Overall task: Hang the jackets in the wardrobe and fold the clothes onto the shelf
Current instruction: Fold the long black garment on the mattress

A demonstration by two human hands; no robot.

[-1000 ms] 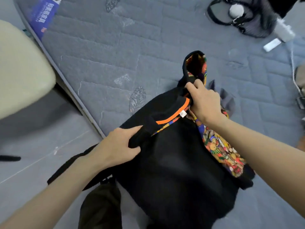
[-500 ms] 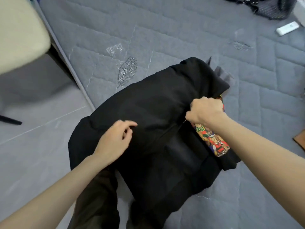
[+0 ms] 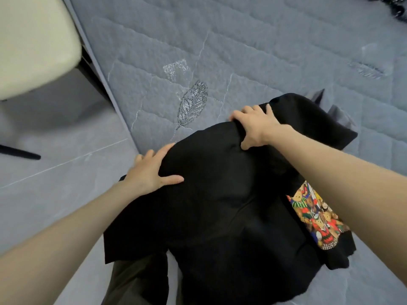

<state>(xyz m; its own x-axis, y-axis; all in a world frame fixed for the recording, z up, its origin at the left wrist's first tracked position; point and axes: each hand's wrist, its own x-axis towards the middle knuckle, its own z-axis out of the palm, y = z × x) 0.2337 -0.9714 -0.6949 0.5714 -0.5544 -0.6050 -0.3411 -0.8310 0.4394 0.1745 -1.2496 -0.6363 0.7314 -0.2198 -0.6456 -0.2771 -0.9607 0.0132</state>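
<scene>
A black garment (image 3: 224, 208) lies spread over the near corner of a grey quilted mattress (image 3: 220, 51), its lower part hanging off the edge. A colourful cartoon-print panel (image 3: 317, 219) shows at its right side. My left hand (image 3: 152, 172) grips the garment's left top edge, thumb on top and fingers tucked under the cloth. My right hand (image 3: 255, 126) grips the top edge further back, fingers curled over the fold. A grey piece of cloth (image 3: 337, 113) pokes out from behind the garment.
A cream chair seat (image 3: 33, 40) stands at the upper left over the grey tiled floor (image 3: 55, 172), with a black chair leg (image 3: 19, 153) below it. A dark item (image 3: 394, 7) lies at the mattress's far right corner. Dark trousers (image 3: 136, 282) show at the bottom.
The orange-trimmed collar and lining have been turned under, leaving plain black cloth on top. Both hands moved forward to the garment's top edge and took hold of it there.
</scene>
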